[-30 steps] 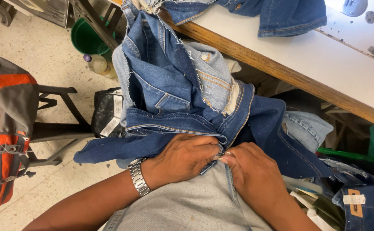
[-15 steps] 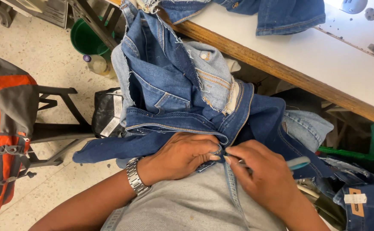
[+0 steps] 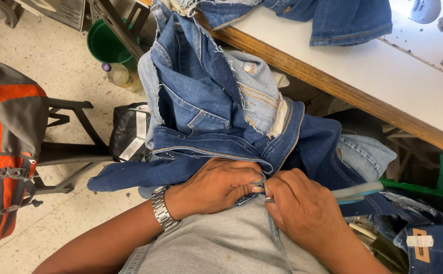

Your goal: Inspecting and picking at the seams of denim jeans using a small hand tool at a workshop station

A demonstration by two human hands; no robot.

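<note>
both hands meet low centre: left hand (image 3: 214,185) and right hand (image 3: 302,213) pinch the jeans (image 3: 206,106) hem, denim running to the upper frame.

An orange and grey backpack (image 3: 1,152) rests on a black chair (image 3: 72,152) at the left, over a pale speckled floor (image 3: 39,56). Near the top, a green bucket (image 3: 104,45) stands on the floor with a clear plastic bottle (image 3: 119,75) just beside it. A black bag (image 3: 129,133) sits beside the chair. A white table (image 3: 383,76) with a wooden edge runs across the upper right, with a denim piece (image 3: 333,20) lying on it. A green crate (image 3: 419,190) shows at the right.
</note>
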